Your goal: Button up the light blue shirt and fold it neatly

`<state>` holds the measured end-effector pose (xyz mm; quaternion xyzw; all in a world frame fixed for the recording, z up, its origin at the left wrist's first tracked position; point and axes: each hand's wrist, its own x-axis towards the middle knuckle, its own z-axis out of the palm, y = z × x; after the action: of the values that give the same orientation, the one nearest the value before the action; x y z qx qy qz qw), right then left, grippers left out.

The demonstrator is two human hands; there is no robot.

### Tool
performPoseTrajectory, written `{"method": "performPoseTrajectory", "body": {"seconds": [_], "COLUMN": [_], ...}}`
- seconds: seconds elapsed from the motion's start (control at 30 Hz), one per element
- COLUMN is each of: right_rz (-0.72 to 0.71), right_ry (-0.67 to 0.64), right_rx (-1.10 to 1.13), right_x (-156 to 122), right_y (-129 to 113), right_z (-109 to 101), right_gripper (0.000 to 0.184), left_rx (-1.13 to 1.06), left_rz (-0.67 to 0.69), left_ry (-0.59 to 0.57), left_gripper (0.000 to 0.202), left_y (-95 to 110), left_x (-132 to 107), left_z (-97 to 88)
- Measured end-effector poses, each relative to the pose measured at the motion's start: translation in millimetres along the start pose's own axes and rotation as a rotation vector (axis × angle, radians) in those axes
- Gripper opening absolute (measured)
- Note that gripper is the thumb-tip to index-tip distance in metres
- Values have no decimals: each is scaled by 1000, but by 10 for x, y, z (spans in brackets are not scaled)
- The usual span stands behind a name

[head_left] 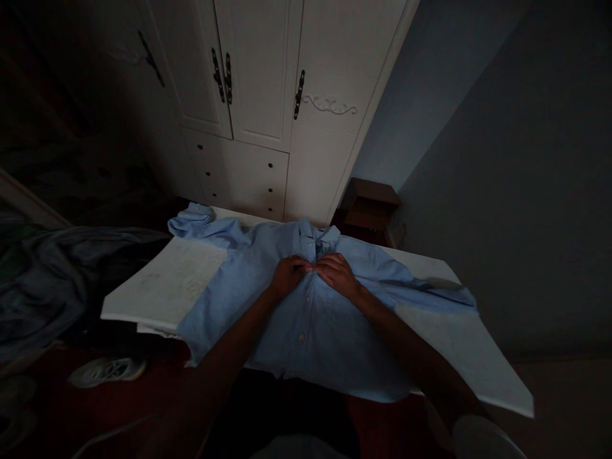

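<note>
A light blue button-up shirt (268,319) lies front side up, its collar at the far edge and its sleeves spread to both sides. My left hand (288,274) pinches the front placket a little below the collar. Close against it, my right hand (337,274) pinches the same strip of cloth from the other side. The fingertips of both hands meet there and hide the button or hole between them. Lower on the placket, a few pale buttons (301,337) show. The left-side sleeve (191,220) is bunched at its cuff end.
Under the shirt is a white board-like table (157,280). Beyond it stands a white wardrobe (258,76) with dark handles. A brown box-like cabinet (370,204) is at the back right. Dark crumpled clothes (43,287) and a shoe (109,371) lie at the left.
</note>
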<state>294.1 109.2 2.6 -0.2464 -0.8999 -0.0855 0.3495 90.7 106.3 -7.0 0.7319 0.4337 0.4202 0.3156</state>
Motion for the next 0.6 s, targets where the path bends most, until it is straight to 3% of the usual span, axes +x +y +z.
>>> {"method": "performPoseTrajectory", "body": {"seconds": [0.3, 0.6], "right_rz": [72, 47], "right_ry": [-25, 1], "right_rx": [42, 60], "right_x": [-30, -29], "right_y": [7, 1], "right_z": [26, 21], "right_gripper": [21, 20], "left_rx": [-1, -42], "left_rz": [-83, -65], "left_ry": [22, 15], "left_gripper": [13, 16], "left_y": [84, 73], "left_x": [-17, -39], "left_z": [-5, 2]}}
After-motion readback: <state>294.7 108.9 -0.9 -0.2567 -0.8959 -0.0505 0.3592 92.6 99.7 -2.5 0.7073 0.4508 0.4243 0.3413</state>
